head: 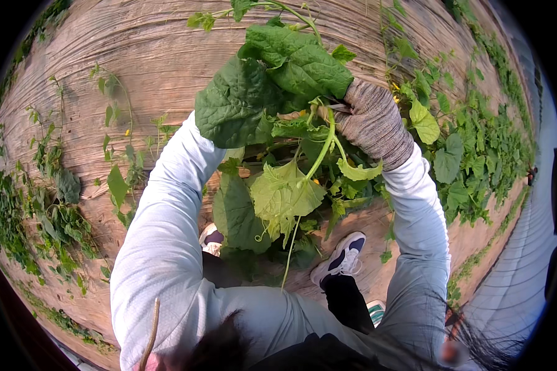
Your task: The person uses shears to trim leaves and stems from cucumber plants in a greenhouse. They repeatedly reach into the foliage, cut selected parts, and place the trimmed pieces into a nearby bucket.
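My right hand (371, 123), in a grey-brown knit glove, is beside a pale green vine stem (326, 150). A short metal blade (341, 107) shows between its fingers; the rest of that tool is hidden in the glove. My left sleeve (181, 171) reaches up to large dark green leaves (241, 99), and the left hand itself is hidden behind them. Another broad leaf (306, 60) overlaps these at the top. From the stem hangs a yellow-green leaf (285, 192) with a curled tendril, above a bigger leaf (241, 213) lower down.
Wrinkled sheeting (144, 41) covers the ground. Vines with small yellow flowers spread at the left (65, 218) and thickly at the right (478, 162). Ribbed translucent film (506, 278) rises at the far right. My shoes (341, 257) stand either side of the plant.
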Motion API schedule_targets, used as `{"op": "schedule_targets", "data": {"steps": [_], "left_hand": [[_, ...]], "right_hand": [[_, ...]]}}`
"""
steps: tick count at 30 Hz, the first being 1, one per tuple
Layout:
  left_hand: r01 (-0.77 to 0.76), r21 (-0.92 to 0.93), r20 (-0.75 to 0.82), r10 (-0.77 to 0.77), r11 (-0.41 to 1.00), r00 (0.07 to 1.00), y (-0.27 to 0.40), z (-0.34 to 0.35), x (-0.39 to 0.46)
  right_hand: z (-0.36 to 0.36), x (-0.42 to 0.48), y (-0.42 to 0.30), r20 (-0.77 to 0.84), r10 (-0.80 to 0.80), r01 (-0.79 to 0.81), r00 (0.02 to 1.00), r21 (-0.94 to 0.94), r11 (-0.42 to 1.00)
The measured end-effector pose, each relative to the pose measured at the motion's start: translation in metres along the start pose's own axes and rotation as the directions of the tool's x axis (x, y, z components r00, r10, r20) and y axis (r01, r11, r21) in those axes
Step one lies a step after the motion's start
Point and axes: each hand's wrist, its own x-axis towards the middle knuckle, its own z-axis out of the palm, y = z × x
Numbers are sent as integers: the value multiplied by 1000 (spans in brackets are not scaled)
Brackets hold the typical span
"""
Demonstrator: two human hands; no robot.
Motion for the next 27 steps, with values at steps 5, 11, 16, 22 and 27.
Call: {"op": "schedule_targets", "data": {"steps": [5, 11, 16, 22, 27], "left_hand": [[-22, 61, 61, 18, 998, 998, -1, 5, 5], [-31, 96, 95, 22, 995, 995, -3, 7, 6], [-53, 97, 146, 39, 994, 989, -10, 14, 16], [-55, 106, 185, 35, 993, 982, -14, 19, 13], [-54, 70, 254, 35, 996, 967, -18, 21, 10]], "right_hand": [[-13, -48, 76, -19, 168, -100, 986, 736, 669], [-12, -95, 131, -34, 364, -53, 931, 973, 226], [-20, -113, 137, -18, 427, -82, 904, 973, 216], [-21, -134, 121, 47, 424, -183, 904, 941, 285], [-30, -132, 49, -30, 264, -103, 964, 873, 477]]}}
